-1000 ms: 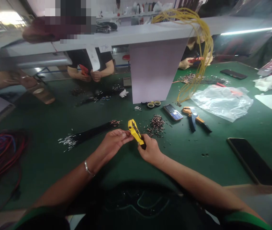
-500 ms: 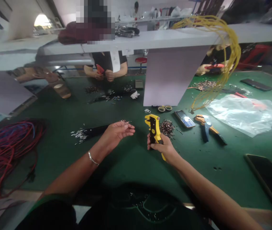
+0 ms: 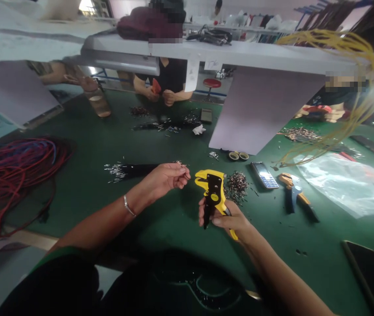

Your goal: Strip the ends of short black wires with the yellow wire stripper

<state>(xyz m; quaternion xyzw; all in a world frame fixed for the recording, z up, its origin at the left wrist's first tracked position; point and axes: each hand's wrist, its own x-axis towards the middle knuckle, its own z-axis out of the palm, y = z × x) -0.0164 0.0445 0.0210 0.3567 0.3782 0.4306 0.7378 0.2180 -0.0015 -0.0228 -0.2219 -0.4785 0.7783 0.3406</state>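
Note:
My right hand (image 3: 228, 217) is wrapped round the handles of a yellow and black wire stripper (image 3: 215, 193), whose jaws point left towards my other hand. My left hand (image 3: 173, 175) has its thumb and fingers pinched together just short of those jaws; what is between the fingertips is too small to make out. Behind that hand lies a bundle of short black wires (image 3: 137, 170) with bright tips at its left end. A heap of small cut pieces (image 3: 237, 184) rests on the green table just beyond the stripper.
Red and blue cables (image 3: 19, 180) lie coiled at left. To the right are a keypad phone (image 3: 264, 175), a blue and orange stripper (image 3: 294, 193), a clear plastic bag (image 3: 351, 184) and a dark smartphone (image 3: 371, 272). A white divider (image 3: 262, 109) stands ahead; co-workers' hands (image 3: 160, 95) work beyond it.
The view has shifted, so the table's things sit differently in it. My left fingers have curled in tighter, and the stripper's jaws have come closer to them, its handles spread wider.

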